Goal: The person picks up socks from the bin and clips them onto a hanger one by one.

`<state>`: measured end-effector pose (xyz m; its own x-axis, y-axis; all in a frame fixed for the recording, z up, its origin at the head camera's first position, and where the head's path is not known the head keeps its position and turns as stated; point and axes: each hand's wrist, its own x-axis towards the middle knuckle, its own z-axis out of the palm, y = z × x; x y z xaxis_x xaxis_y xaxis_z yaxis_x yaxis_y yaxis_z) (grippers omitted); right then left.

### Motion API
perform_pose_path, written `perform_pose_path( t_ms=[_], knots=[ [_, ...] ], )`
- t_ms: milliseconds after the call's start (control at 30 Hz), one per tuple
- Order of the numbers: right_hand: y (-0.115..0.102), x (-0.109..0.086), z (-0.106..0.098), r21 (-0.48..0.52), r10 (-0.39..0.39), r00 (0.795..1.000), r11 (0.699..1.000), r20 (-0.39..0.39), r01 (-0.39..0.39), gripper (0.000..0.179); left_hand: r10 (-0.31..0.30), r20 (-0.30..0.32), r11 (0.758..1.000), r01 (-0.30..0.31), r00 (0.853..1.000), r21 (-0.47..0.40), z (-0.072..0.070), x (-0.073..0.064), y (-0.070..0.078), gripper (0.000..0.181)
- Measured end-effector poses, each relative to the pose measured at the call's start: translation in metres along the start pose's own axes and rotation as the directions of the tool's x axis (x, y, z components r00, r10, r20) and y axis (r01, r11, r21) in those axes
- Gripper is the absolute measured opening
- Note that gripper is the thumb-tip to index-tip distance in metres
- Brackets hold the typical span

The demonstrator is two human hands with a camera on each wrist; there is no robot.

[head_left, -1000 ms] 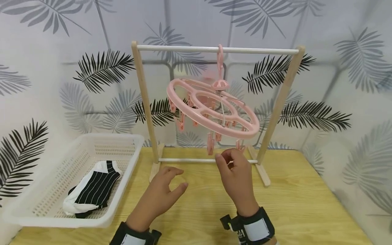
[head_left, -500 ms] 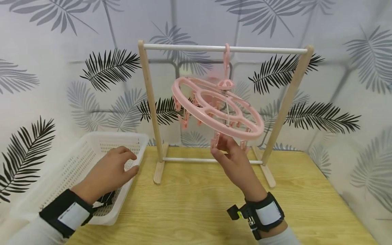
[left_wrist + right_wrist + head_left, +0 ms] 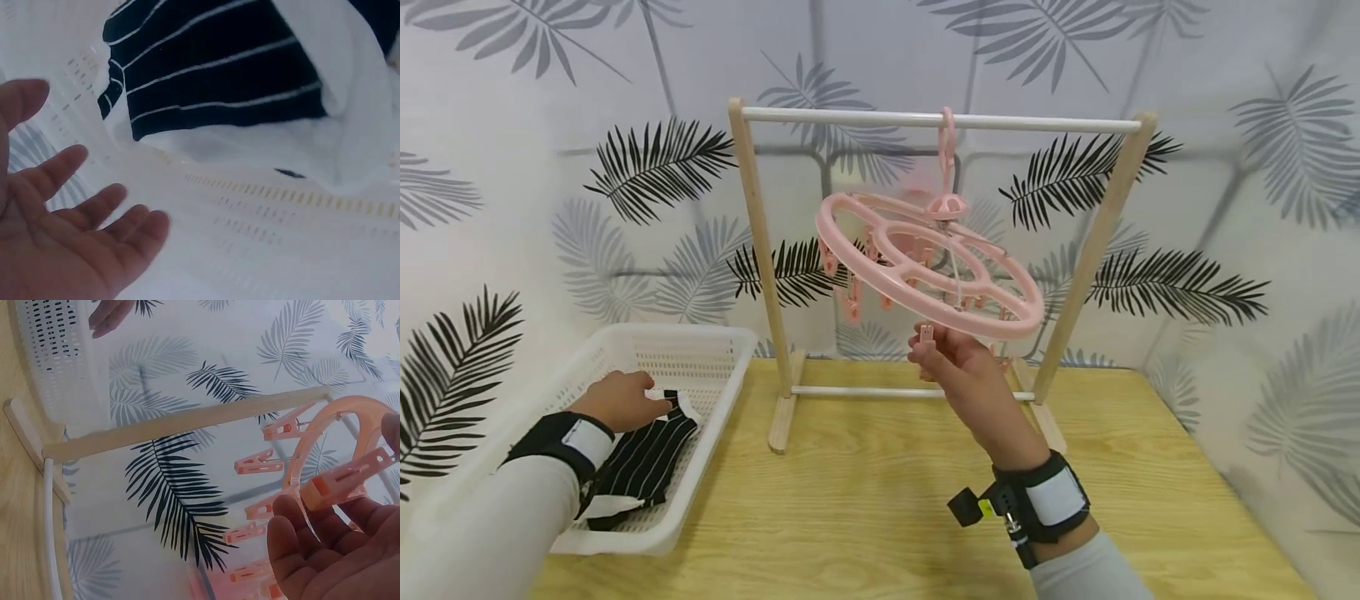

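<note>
A pink round clip hanger [image 3: 880, 271] hangs tilted from the rack's top bar, with several pegs below its ring. My right hand [image 3: 988, 400] is under the ring's front edge and holds one pink clothes peg [image 3: 344, 481] between thumb and fingers. To the left, a black-and-white striped sock [image 3: 643, 458] lies in a white basket [image 3: 677, 517]. My left hand [image 3: 617, 400] is over the basket beside the sock's upper end. In the left wrist view its fingers [image 3: 103, 206] are spread and loosely bent, apart from the sock [image 3: 212, 75], with nothing in them.
A wooden rack [image 3: 1093, 250] with a white top bar [image 3: 850, 117] and a lower bar [image 3: 850, 390] stands at the back of the wood-grain table [image 3: 850, 508]. A leaf-patterned backdrop [image 3: 647, 67] hangs behind it.
My left hand has moved left from the table's middle into the basket, close to the sock. My right hand has risen slightly to the hanger's front edge and taken hold of a peg.
</note>
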<state>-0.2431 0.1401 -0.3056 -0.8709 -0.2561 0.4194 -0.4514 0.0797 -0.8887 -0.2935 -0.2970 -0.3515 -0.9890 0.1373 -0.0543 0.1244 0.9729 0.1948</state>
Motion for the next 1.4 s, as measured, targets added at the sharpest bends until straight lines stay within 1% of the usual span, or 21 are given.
perform_pose_path(
  t_ms=[67,133,233,300,400,500,600,733,833,933,1033,1200,1300,1400],
  knots=[
    [-0.001,0.002,0.001,0.009,-0.023,1.0,1.0,0.013,0.023,0.032,-0.049,0.079,0.999,0.049,0.996,-0.009,-0.001,0.0,0.0,0.068],
    [-0.001,0.003,0.001,0.004,-0.042,0.999,0.999,0.026,0.042,0.029,-0.06,0.123,0.998,0.063,0.991,-0.023,-0.001,0.0,0.002,0.073],
    [-0.002,0.004,0.002,0.01,-0.066,0.997,0.998,0.045,0.066,0.023,-0.042,0.145,0.998,0.047,0.989,-0.033,0.004,0.001,0.002,0.076],
    [-0.003,0.005,0.003,0.033,-0.084,0.995,0.996,0.062,0.082,0.02,-0.039,0.153,0.999,0.044,0.987,-0.031,0.008,0.002,0.0,0.077],
    [-0.004,0.007,0.003,0.081,-0.108,0.991,0.992,0.083,0.102,0.017,-0.065,0.19,0.997,0.071,0.98,-0.022,0.015,0.003,-0.006,0.078],
    [-0.004,0.007,0.004,0.11,-0.112,0.989,0.989,0.101,0.101,0.016,-0.089,0.198,0.995,0.095,0.976,-0.017,0.02,0.005,-0.01,0.077],
    [-0.006,0.007,0.005,0.1,-0.092,0.991,0.992,0.101,0.082,0.018,-0.091,0.162,0.995,0.095,0.983,-0.019,0.023,0.006,-0.013,0.073],
    [-0.007,0.007,0.003,0.057,-0.052,0.997,0.997,0.063,0.048,0.021,-0.062,0.097,0.997,0.066,0.993,-0.035,0.023,0.009,-0.015,0.066],
    [-0.008,0.007,0.002,0.051,-0.034,0.998,0.998,0.049,0.032,0.024,-0.047,0.067,0.998,0.05,0.997,-0.047,0.022,0.011,-0.013,0.061],
    [-0.008,0.007,0.001,0.059,-0.033,0.998,0.998,0.057,0.03,0.025,-0.045,0.034,0.997,0.047,0.998,-0.054,0.02,0.012,-0.008,0.056],
    [-0.008,0.007,0.002,0.068,-0.031,0.998,0.997,0.056,0.027,0.026,-0.043,-0.013,0.997,0.042,0.999,-0.066,0.02,0.014,-0.004,0.051],
    [-0.009,0.008,0.002,0.072,-0.021,0.999,0.997,0.04,0.018,0.026,-0.034,-0.08,0.997,0.027,0.996,-0.078,0.02,0.016,-0.004,0.052],
    [-0.008,0.008,0.003,0.072,-0.016,0.999,0.997,0.035,0.013,0.023,-0.029,-0.098,0.998,0.022,0.995,-0.067,0.02,0.017,-0.005,0.052],
    [-0.007,0.008,0.004,0.07,-0.02,0.999,0.997,0.035,0.017,0.021,-0.027,-0.098,0.998,0.02,0.995,-0.066,0.018,0.016,-0.005,0.047]
  ],
)
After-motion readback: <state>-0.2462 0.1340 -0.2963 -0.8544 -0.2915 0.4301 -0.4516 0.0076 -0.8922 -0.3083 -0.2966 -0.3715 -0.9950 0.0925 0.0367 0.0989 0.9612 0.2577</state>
